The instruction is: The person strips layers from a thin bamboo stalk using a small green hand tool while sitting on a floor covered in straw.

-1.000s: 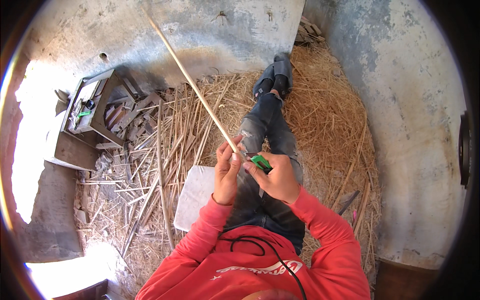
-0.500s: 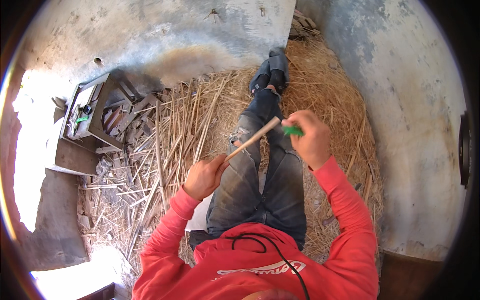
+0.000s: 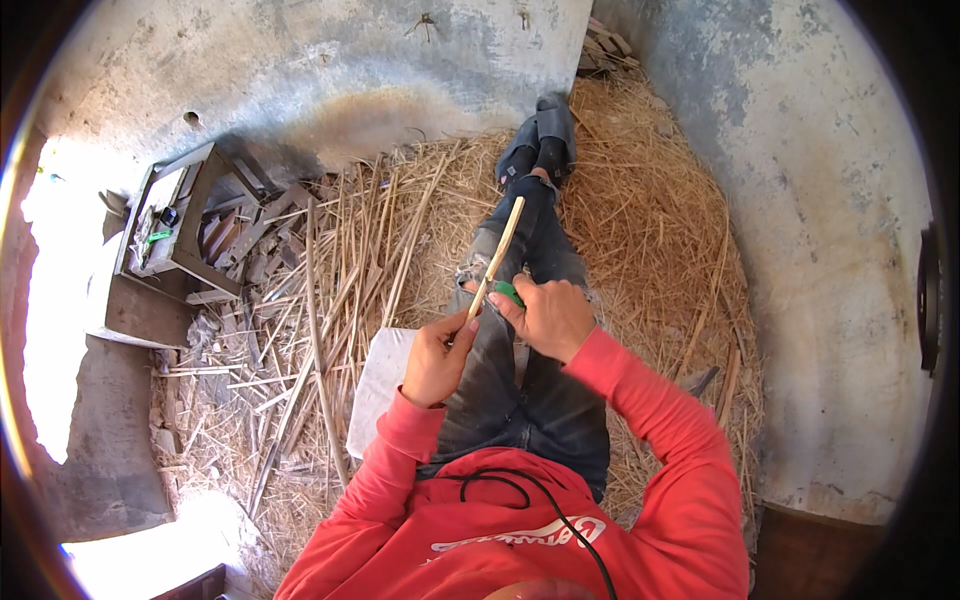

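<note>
My left hand is closed around the lower end of a slim pale wooden stick, which points up and away over my legs. In my right hand is a small green-handled knife, gripped with the thumb near the stick. Its blade meets the stick just above my left fingers; most of the blade is hidden. Both hands are close together above my knees, in front of my worn dark jeans.
Long split sticks and shavings cover the floor on the left; a heap of straw-like shavings lies on the right. A small wooden table with a green object on it stands at left. A pale pad lies beside my left thigh.
My right hand has come down and left with the knife, from beyond the stick's tip to near my left hand. The stick has swung more upright, and my left hand has shifted right.
</note>
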A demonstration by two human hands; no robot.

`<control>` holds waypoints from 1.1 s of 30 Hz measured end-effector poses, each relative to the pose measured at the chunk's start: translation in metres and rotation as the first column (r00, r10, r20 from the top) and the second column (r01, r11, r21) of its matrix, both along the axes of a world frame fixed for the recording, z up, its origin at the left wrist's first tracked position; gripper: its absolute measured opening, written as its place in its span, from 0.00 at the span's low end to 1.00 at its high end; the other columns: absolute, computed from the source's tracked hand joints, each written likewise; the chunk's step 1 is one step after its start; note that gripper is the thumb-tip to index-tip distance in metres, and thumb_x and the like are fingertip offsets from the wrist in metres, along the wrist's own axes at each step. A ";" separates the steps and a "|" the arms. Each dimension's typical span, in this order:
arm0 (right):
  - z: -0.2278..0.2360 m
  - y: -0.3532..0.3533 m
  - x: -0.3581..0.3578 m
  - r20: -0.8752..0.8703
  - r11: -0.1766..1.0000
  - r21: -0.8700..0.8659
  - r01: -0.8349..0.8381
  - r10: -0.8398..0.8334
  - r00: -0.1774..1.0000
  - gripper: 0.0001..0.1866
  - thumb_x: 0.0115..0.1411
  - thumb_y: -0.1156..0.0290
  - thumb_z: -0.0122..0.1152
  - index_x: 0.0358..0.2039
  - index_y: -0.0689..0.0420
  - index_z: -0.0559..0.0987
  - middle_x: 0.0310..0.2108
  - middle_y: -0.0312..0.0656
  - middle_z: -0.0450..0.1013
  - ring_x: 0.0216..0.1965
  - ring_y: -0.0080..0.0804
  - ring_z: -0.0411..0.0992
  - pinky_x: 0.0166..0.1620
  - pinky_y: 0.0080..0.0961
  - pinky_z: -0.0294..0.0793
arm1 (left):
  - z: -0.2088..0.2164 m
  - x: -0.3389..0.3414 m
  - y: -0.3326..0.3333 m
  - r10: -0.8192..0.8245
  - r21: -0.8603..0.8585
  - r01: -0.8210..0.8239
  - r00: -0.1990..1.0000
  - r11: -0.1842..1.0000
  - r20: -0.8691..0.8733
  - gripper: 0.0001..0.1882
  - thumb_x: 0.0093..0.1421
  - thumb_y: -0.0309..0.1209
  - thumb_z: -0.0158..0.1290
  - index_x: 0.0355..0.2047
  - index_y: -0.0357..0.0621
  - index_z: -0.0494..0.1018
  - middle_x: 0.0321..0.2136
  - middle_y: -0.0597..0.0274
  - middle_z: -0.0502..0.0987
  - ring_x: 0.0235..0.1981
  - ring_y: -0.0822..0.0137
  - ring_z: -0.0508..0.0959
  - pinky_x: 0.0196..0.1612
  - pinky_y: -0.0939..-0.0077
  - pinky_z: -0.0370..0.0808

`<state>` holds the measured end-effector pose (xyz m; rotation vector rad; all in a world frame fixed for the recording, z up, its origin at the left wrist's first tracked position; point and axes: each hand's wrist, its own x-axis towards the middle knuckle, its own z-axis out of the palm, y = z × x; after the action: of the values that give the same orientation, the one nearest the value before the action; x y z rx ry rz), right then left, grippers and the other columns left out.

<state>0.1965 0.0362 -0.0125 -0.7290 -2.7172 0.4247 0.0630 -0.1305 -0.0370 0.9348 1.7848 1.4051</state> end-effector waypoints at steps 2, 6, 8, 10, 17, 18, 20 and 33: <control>-0.014 0.011 0.000 -0.001 0.999 0.036 0.008 -0.008 1.000 0.32 0.71 0.38 0.49 0.27 0.55 0.77 0.16 0.53 0.76 0.21 0.57 0.79 0.25 0.53 0.77 | -0.003 0.002 -0.001 0.016 -0.004 -0.016 0.999 1.000 -0.045 0.16 0.73 0.33 0.54 0.54 0.36 0.80 0.21 0.74 0.70 0.23 0.82 0.66 0.27 0.81 0.63; -0.019 0.031 -0.002 -0.012 0.993 0.112 0.044 -0.043 0.999 0.32 0.71 0.37 0.48 0.26 0.55 0.77 0.16 0.52 0.76 0.20 0.56 0.79 0.24 0.53 0.77 | -0.004 0.004 0.002 0.062 -0.004 -0.063 0.989 0.998 -0.135 0.17 0.71 0.31 0.56 0.52 0.29 0.79 0.22 0.55 0.77 0.26 0.77 0.72 0.30 0.72 0.71; -0.022 0.033 -0.001 -0.023 0.994 0.103 0.043 -0.041 0.999 0.32 0.71 0.37 0.47 0.26 0.55 0.76 0.16 0.52 0.76 0.20 0.55 0.79 0.24 0.52 0.77 | 0.002 0.004 0.005 0.047 -0.010 -0.049 0.984 0.999 -0.171 0.16 0.70 0.31 0.56 0.52 0.30 0.79 0.22 0.51 0.78 0.26 0.75 0.74 0.31 0.71 0.72; -0.021 0.034 -0.004 -0.036 0.996 0.064 0.056 -0.053 0.998 0.32 0.71 0.37 0.48 0.26 0.54 0.76 0.16 0.51 0.76 0.20 0.54 0.79 0.24 0.51 0.77 | 0.003 0.003 0.008 0.047 -0.003 -0.048 0.983 0.999 -0.180 0.16 0.70 0.31 0.56 0.51 0.31 0.80 0.22 0.48 0.78 0.25 0.74 0.74 0.31 0.70 0.73; -0.024 0.042 0.006 -0.034 0.949 0.283 -0.141 0.157 0.987 0.30 0.71 0.38 0.50 0.26 0.52 0.76 0.12 0.45 0.73 0.16 0.47 0.77 0.20 0.43 0.75 | -0.008 0.011 -0.010 0.019 -0.019 -0.022 0.989 1.000 -0.149 0.15 0.71 0.32 0.56 0.50 0.33 0.81 0.20 0.49 0.76 0.23 0.72 0.74 0.29 0.69 0.73; -0.023 0.046 0.005 -0.060 0.956 0.268 -0.122 0.143 0.988 0.30 0.71 0.38 0.50 0.26 0.52 0.76 0.12 0.45 0.73 0.15 0.47 0.77 0.20 0.42 0.75 | -0.008 0.015 -0.011 0.036 0.001 -0.036 0.989 0.999 -0.146 0.14 0.71 0.32 0.56 0.50 0.33 0.81 0.20 0.49 0.75 0.23 0.73 0.74 0.29 0.69 0.72; -0.023 0.047 0.003 -0.108 0.967 0.239 -0.087 0.116 0.987 0.30 0.70 0.38 0.51 0.26 0.52 0.76 0.12 0.45 0.73 0.15 0.46 0.77 0.19 0.41 0.74 | -0.008 0.009 -0.003 0.004 0.023 -0.002 0.993 1.000 -0.121 0.14 0.72 0.32 0.55 0.49 0.34 0.81 0.18 0.56 0.73 0.20 0.75 0.71 0.26 0.72 0.69; 0.007 0.036 -0.006 -0.654 0.918 -0.284 -0.275 0.024 0.756 0.15 0.67 0.57 0.67 0.32 0.55 0.77 0.17 0.30 0.65 0.18 0.18 0.67 0.23 0.20 0.65 | -0.003 -0.013 -0.019 -0.152 0.009 0.166 0.877 0.986 0.456 0.18 0.76 0.34 0.50 0.56 0.31 0.77 0.18 0.79 0.61 0.15 0.85 0.57 0.19 0.82 0.51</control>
<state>0.1908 0.0726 -0.0059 -0.3371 -2.0544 1.0339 0.0500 -0.1491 -0.0399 0.6481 1.3405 1.3523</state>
